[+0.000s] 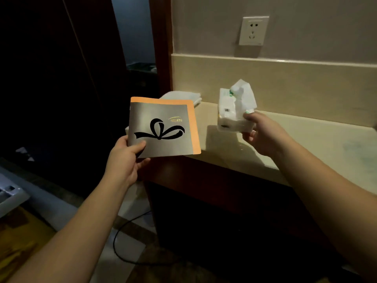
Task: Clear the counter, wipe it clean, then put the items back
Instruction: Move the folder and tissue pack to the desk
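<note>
Booklet (163, 129): held flat-on, bow cover facing the camera, spine toward 11 o'clock.
Left hand (124, 160): fingers pinched its lower-left corner.
Right hand (263, 133): fingers curled round tissue pack (234, 113), upright above the tabletop (306, 139).

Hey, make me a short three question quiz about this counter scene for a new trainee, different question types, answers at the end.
1. True or false: the left hand holds the booklet with the black bow printed on it.
2. Multiple choice: what does the right hand hold? A) a mug B) the tissue pack C) a phone
3. Fill in: the folded white cloth lies on the counter beyond the ______.

Key
1. True; the thumb and fingers pinch its lower left corner.
2. B; it is held just above the counter, below the wall socket.
3. Booklet.
</note>
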A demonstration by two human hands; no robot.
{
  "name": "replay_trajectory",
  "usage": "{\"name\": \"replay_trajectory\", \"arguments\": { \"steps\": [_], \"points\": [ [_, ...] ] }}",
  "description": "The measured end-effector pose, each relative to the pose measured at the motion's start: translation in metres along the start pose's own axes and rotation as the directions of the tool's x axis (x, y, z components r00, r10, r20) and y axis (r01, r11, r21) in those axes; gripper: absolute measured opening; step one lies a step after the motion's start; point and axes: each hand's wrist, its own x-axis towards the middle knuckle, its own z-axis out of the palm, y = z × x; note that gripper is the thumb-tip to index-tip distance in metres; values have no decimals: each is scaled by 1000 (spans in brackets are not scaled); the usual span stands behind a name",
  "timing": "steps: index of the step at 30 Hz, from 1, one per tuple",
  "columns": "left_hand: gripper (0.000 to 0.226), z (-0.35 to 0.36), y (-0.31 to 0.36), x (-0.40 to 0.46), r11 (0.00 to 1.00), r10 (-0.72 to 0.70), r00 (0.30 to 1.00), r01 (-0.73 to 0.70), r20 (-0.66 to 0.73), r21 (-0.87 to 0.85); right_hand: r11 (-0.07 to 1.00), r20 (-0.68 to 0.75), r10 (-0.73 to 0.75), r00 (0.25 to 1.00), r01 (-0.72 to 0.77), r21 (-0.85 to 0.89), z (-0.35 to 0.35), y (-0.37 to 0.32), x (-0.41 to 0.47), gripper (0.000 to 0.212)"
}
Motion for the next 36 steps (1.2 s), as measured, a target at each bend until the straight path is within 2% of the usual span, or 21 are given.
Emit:
{"name": "replay_trajectory", "arguments": {
  "steps": [6, 10, 15, 20, 25, 26, 30, 34, 36],
  "points": [
    [22, 17, -19, -60, 1000, -13, 990, 14, 141, -13, 997, -73, -71, 995, 73, 30, -38, 27, -83, 26],
    [23, 31, -38, -95, 996, -85, 968, 92, 238, -19, 995, -152, -89, 984, 95, 31, -71, 51, -131, 36],
    [24, 48, -66, -134, 982, -184, 924, 190, 334, 15, 996, -243, -65, 968, 78, 43, -123, 71, -196, 45],
    [26, 67, -99, -171, 963, -267, 872, 255, 411, 85, 998, -369, -63, 927, 70, 5, -173, 92, -246, 45],
    [24, 96, -124, -218, 939, -343, 804, 296, 485, 173, 995, -443, -34, 896, -9, -95, -229, 120, -296, 70],
    [24, 102, -128, -230, 936, -351, 790, 293, 502, 193, 996, -464, -25, 886, -17, -86, -240, 125, -308, 71],
    [25, 127, -141, -287, 926, -376, 736, 274, 563, 260, 999, -543, -24, 839, 8, -31, -287, 142, -362, 49],
    [28, 151, -154, -350, 915, -400, 688, 259, 606, 310, 996, -622, -4, 783, 57, 66, -331, 152, -419, 49],
    [28, 164, -159, -385, 911, -407, 665, 252, 626, 325, 994, -655, 10, 756, 63, 89, -356, 157, -448, 56]
  ]
}}
